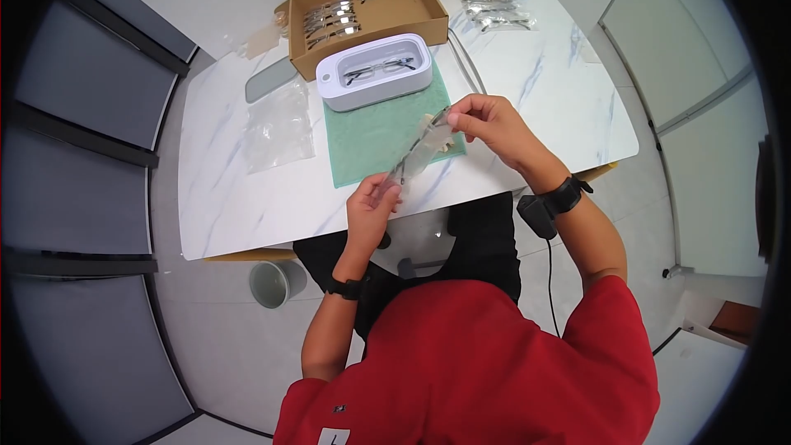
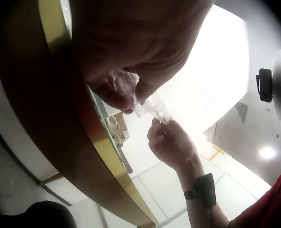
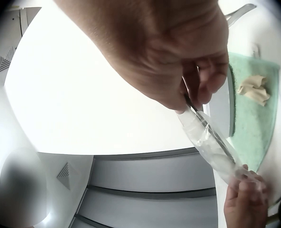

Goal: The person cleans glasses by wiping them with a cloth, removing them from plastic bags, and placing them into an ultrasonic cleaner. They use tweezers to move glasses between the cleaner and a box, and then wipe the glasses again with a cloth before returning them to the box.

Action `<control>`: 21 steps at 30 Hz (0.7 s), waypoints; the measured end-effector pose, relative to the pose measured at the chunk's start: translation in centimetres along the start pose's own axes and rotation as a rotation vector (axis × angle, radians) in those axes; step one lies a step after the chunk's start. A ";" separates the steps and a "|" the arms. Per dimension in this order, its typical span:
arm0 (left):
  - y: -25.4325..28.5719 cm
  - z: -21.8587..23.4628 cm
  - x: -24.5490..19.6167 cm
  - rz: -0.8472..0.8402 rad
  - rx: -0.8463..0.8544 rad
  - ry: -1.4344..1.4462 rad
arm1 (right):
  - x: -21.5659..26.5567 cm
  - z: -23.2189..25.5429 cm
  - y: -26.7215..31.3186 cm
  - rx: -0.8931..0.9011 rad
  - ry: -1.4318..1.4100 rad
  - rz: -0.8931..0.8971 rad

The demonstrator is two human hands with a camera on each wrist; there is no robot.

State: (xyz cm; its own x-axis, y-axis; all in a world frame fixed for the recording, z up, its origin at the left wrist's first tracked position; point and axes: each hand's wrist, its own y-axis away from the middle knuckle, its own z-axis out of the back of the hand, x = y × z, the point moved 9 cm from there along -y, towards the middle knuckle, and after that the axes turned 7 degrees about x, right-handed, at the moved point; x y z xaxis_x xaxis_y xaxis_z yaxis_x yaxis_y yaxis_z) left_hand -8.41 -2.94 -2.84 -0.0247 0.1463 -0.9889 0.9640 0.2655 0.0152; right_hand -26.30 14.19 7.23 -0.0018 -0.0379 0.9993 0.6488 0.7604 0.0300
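Between my two hands, over the front of the table, a clear plastic bag (image 1: 422, 151) stretches at a slant with a pair of eyeglasses (image 3: 218, 136) inside. My left hand (image 1: 371, 208) grips the lower end of the bag, fingers and thumb folded on the film. At the upper end, my right hand (image 1: 497, 129) pinches a dark end of the glasses at the bag's edge. Most of the frame shows only through the film. Behind the hands, a white-lilac cleaning basin (image 1: 375, 99) holds another pair of glasses (image 1: 381, 71).
A green cloth (image 1: 358, 144) lies under the basin, with a beige cloth (image 3: 256, 90) on it. To the left are an empty plastic bag (image 1: 280, 128) and a grey lid (image 1: 270, 78). A cardboard tray (image 1: 412, 12) holds several glasses; bagged glasses (image 1: 498, 12) lie back right.
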 end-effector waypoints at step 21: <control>-0.3 -0.4 -0.1 -0.011 0.003 0.014 | 2.1 -1.4 0.5 -0.006 -0.034 0.054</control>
State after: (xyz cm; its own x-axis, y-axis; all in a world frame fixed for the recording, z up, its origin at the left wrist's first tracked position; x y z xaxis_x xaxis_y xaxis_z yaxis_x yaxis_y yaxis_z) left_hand -8.77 -2.67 -2.71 -0.0395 0.1570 -0.9868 0.9643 0.2648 0.0035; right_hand -24.98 13.57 9.31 0.0072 0.0251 0.9997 0.6528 0.7572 -0.0237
